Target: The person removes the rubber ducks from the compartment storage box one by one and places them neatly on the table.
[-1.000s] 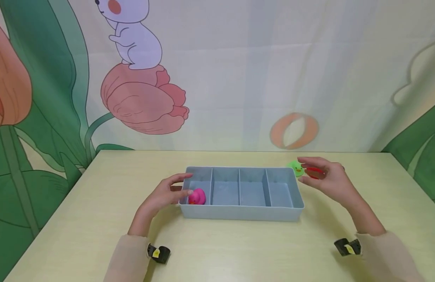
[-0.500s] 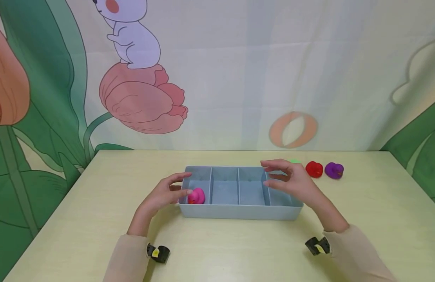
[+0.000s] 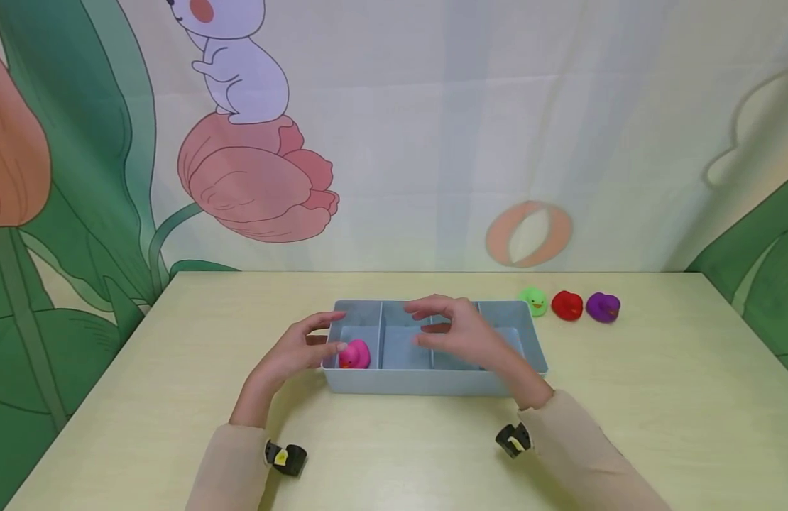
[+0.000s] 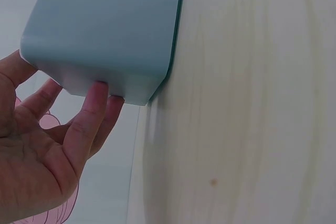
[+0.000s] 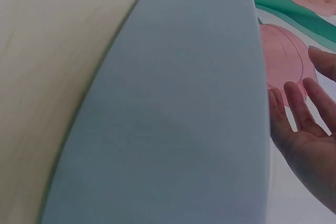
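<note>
The left hand [image 3: 292, 353] rests against the left end wall of the blue tray [image 3: 432, 383], its relaxed fingertips touching the wall; a pink duck [image 3: 355, 354] sits in the compartment just beside those fingers. The right hand [image 3: 461, 332] hovers over the tray's middle compartments, fingers loosely spread and holding nothing. Well off to its right, a green duck [image 3: 534, 301], a red duck [image 3: 568, 305] and a purple duck [image 3: 603, 306] stand in a row on the table [image 3: 656, 397].

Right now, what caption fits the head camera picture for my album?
Left hand steadies a blue four-slot tray holding a pink duck; empty right hand hovers above it.
</note>
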Demonstrator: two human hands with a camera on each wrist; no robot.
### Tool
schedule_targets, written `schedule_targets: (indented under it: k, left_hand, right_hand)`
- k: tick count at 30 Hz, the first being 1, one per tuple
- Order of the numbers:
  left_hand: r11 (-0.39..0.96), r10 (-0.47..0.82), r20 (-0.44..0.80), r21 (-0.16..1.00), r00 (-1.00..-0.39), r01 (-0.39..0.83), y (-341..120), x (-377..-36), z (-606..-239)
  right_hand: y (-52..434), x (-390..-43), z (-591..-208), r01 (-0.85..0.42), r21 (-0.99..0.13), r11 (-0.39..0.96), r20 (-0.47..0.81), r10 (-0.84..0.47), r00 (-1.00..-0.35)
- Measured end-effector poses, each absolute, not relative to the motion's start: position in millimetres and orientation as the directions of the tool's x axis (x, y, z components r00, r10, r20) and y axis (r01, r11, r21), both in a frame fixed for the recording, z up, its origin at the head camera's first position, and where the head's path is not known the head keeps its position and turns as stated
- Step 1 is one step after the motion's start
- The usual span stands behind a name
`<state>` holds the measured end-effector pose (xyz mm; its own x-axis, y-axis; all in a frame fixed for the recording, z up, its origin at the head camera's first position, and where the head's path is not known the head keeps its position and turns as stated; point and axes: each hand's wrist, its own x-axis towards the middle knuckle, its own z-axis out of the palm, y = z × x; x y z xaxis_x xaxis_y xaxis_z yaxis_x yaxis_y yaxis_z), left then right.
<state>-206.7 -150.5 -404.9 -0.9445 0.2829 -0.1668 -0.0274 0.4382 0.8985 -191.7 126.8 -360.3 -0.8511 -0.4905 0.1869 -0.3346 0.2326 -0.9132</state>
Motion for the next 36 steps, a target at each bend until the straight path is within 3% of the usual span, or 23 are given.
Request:
schedule_targets:
  k: [10,25,36]
  left_hand:
    - [0.422,0.291,-0.164,0.906,-0.943,-0.027,-150.9,-206.9,-405.1]
    - [0.41,0.311,-0.159,0.912,-0.937,-0.019,-150.7,-206.8,-404.9]
    - [0.397,0.336,-0.146,0.918,-0.931,-0.001,-153.5,-205.7,-405.0]
  right_hand:
    - [91.2,-201.7,-379.4,-0.41,-0.872,0.267,0.206,-0.559,-0.803]
    - [60.7,-207.1,-384.3,-0.524,-0.73,0.439,0.195,-0.602,-0.774]
    - [36.3,-211.8,-384.8,-0.564,-0.613,0.554,0.088,-0.661,-0.745]
